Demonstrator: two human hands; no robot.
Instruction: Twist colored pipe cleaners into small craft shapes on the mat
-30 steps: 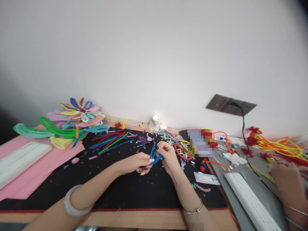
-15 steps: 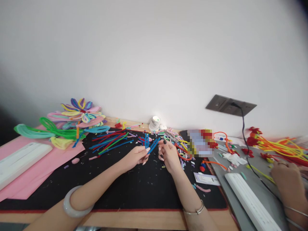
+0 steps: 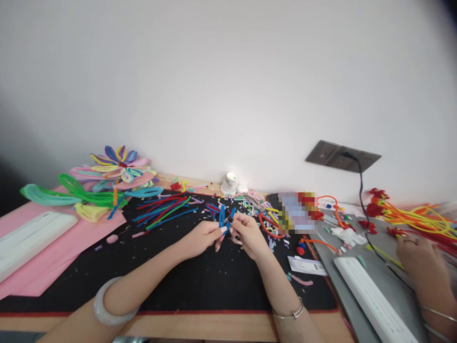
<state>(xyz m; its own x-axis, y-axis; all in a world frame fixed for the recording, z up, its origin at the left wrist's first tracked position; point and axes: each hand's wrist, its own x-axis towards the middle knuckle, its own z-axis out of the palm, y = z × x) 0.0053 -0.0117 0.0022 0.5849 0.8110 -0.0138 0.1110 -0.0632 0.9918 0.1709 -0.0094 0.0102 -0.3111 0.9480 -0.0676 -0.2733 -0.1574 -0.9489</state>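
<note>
Pale wall [image 3: 228, 95] backs a black mat [image 3: 178, 286] on a wooden table [image 3: 200, 325]; take twelve o'clock as toward that wall. At the dial's centre, above the mat, the left hand [image 3: 207, 238] has thumb and fingers pinched on the lower part of some blue pipe cleaners [image 3: 222, 216], while the right hand [image 3: 248, 236] appears to have thumb and forefinger clamped on the strand at its own side. Main risk, as I judge it, lies in that left pinch: should it slacken while the right fingers tug, the strands could slide out of line or spring apart, and a hard pull might kink them. Together they make a narrow V; the left part's long axis runs nearly straight to twelve o'clock, the right strand leans toward one, and the free tips point away from the wearer. Just beyond, at eleven, lies a red-and-blue piece [image 3: 213, 208], near enough that those tips might snag it. Small scraps [image 3: 247, 204] spread between one and two, with an orange loop [image 3: 264, 229] near three. Farther out, a coloured bundle [image 3: 164, 209] lies between nine and ten, a cup [image 3: 228, 185] stands at twelve, and another person's hand [image 3: 421, 262] is just past three.
</note>
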